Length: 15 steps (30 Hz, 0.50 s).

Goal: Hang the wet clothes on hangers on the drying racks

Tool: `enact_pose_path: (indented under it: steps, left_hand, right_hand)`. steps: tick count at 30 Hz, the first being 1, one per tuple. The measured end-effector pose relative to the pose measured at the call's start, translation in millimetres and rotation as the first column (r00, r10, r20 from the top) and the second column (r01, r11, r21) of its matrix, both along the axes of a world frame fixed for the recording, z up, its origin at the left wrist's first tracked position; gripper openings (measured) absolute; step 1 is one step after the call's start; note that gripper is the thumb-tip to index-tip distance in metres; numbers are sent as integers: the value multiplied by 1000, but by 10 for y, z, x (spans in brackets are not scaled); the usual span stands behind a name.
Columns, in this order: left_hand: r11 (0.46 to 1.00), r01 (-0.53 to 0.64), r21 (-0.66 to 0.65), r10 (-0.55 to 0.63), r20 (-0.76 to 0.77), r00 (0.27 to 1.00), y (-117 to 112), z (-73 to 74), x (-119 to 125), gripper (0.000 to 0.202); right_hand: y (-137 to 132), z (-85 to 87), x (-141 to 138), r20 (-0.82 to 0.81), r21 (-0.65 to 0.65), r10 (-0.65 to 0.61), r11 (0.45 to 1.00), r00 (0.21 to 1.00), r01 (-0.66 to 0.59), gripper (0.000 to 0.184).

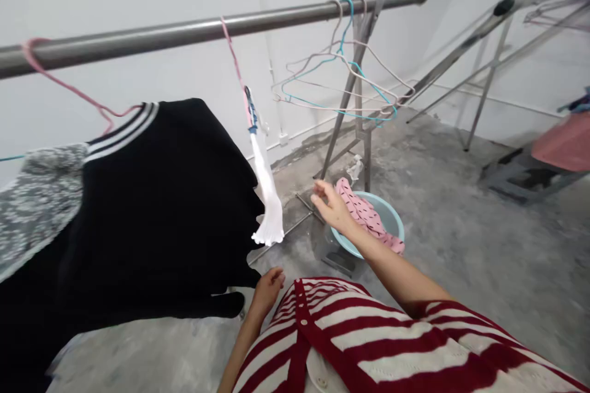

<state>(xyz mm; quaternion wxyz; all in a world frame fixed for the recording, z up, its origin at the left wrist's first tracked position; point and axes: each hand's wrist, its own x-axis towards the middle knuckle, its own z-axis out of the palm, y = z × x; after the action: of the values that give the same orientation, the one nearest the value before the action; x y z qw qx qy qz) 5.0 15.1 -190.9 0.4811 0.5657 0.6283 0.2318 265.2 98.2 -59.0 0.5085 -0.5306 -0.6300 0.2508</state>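
My right hand (330,207) hangs in the air with its fingers apart, just left of a pink garment with dark dots (366,216). That garment lies draped over the rim of a pale blue plastic basin (386,212) on the concrete floor. My left hand (270,291) is loosely curled beside the lower edge of a black garment with a striped collar (157,196), which hangs from a pink wire hanger (69,80) on a steel rail (207,26). I cannot tell whether my left hand touches it.
Several bare wire hangers (343,77) hang on the rail, near a white cloth (267,196) on a blue clip. A grey knitted garment (39,202) hangs at the left. Steel rack legs (354,104) stand behind the basin, by a white wall.
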Motion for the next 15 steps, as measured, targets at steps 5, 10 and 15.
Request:
enact_pose_path:
  steps: [5,10,15]
  left_hand:
    - [998,50,-47,-52,-44,998,2,-19,89,46]
    - [991,102,-92,-110,-82,991,107,-38,294,47]
    - [986,117,-117,-129,-104,986,109,-32,498,45]
  right_hand:
    - [-419,-1289,531,212,-639,66,764,975,87,17]
    - [-654,-1967,1042,211,-821,-77,527,975,219,14]
    - [-519,-2260,1529,224,-859,-241,410,944,308,29]
